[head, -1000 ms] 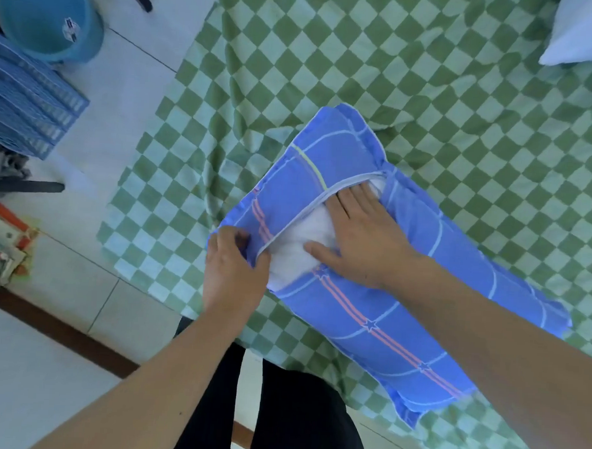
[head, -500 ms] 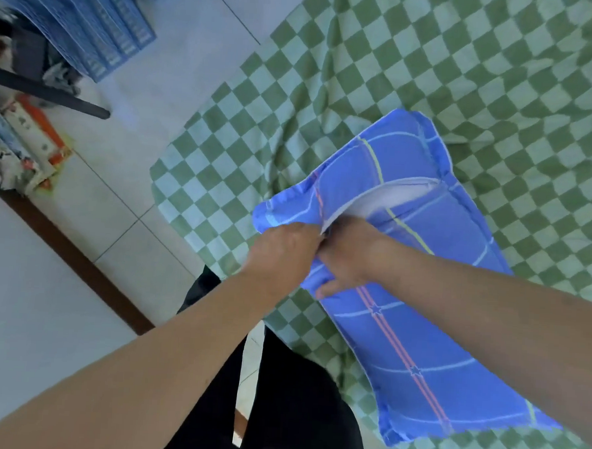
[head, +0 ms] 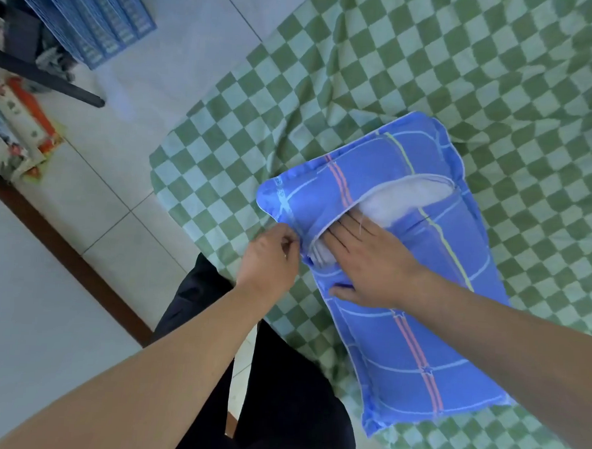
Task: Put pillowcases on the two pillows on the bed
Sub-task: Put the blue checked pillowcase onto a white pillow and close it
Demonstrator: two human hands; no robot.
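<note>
A blue checked pillowcase (head: 396, 319) with pink and yellow stripes lies on the green chequered bedsheet (head: 501, 80), filled by a white pillow (head: 402, 199) that shows through the slit opening. My left hand (head: 272, 257) pinches the near edge of the pillowcase flap at the slit's lower end. My right hand (head: 371, 259) lies flat with its fingertips tucked under the flap, pressing on the white pillow. The second pillow is out of view.
The bed's corner hangs over a pale tiled floor (head: 124, 194). Blue plastic baskets (head: 103, 18) stand at the top left, with a dark chair leg (head: 45, 77) and colourful packages (head: 22, 124) by the wall. My dark trousers (head: 278, 395) are against the bed edge.
My right hand opened from a closed grip and slid its fingers flat under the flap. The left hand shifted left along the flap edge. More white pillow shows in the slit.
</note>
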